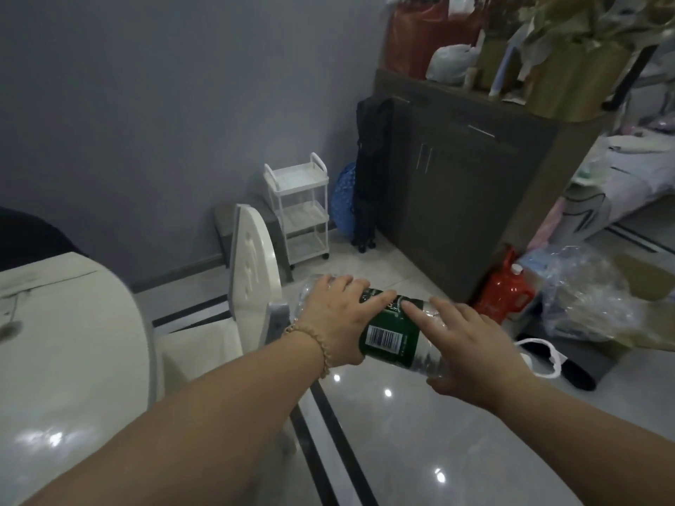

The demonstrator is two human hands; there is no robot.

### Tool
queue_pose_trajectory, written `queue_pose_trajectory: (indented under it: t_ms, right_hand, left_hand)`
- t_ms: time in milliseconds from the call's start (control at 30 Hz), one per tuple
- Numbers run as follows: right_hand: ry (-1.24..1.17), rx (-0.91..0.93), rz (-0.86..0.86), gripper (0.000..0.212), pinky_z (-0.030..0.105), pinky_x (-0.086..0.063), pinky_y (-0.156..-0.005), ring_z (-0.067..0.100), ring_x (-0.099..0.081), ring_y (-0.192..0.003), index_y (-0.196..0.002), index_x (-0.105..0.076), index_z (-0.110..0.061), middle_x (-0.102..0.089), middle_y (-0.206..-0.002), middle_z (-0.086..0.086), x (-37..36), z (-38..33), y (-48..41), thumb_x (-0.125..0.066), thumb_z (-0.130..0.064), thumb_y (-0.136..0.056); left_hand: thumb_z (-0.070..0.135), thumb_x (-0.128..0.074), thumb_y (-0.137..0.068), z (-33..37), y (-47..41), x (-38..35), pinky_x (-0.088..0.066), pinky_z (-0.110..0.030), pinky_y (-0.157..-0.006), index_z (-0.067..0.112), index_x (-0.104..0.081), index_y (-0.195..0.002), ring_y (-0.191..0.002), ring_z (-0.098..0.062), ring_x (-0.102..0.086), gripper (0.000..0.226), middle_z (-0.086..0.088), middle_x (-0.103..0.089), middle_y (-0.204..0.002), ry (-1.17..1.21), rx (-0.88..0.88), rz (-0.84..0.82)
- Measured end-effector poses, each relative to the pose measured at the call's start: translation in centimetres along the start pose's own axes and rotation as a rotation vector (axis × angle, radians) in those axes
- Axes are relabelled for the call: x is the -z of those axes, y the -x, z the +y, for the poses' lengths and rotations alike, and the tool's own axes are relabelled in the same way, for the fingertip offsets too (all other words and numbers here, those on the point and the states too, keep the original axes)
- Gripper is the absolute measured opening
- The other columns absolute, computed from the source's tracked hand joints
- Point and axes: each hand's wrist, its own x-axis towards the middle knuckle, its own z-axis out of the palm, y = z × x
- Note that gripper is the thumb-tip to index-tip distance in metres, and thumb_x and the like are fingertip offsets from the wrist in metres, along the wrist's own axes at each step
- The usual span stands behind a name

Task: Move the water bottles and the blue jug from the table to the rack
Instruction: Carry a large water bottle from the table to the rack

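I see the water bottle [392, 332] lying nearly horizontal in the air, between the table [73, 341] at the left edge of the view and the rack [297, 210], which stands well apart against the far wall. Both hands are clamped on it. The left hand [339, 319] grips it from above, with the fingers curled over the green label. The right hand [471, 346] cups the other end, with the fingers laid across the top and the thumb, as far as I can judge, underneath. I cannot tell which end has the cap. The blue jug I do not find in this view.

My judgement is that this is the carrying step, with the placing not yet done. The first risk is the white chair [252, 264], which stands between the hands and the rack; an elbow or the bottle could knock it on the way. The second is the bottle itself. The clear plastic looks thin and smooth, so it may slide out if one hand lets go before the other has a firm hold. The glossy floor [401, 432] would let a dropped bottle roll far. Finally, the rack has small wheels, so a hard push while setting the bottle down might move it away.
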Motion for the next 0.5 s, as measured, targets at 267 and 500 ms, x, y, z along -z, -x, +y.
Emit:
queue_pose_trajectory:
  t_ms: [267, 500]
  right_hand:
    - [0.012, 0.081, -0.094, 0.121, 0.042, -0.050, -0.080, 0.029, -0.051, -0.109, -0.146, -0.002, -0.037, -0.043, -0.136, 0.008, -3.1, 7.0, -12.1, -0.076, -0.056, -0.052]
    - [-0.019, 0.203, -0.085, 0.125, 0.041, -0.053, -0.070, 0.030, -0.057, -0.100, -0.146, -0.014, -0.035, -0.052, -0.129, 0.010, -4.4, 14.6, -25.8, -0.081, -0.054, -0.042]
  left_hand:
    - [0.059, -0.068, -0.069, -4.2, -10.8, -5.4, -0.028, -0.050, -0.106, 0.038, -0.008, -0.139, -0.125, -0.028, -0.036, 0.095, -0.006, -0.038, -0.138, 0.010, 0.066, -0.084]
    - [0.055, -0.070, -0.070, -9.2, -21.6, -8.3, -0.024, -0.051, -0.109, 0.038, -0.008, -0.140, -0.129, -0.027, -0.033, 0.096, -0.005, -0.036, -0.141, 0.028, 0.219, -0.124]
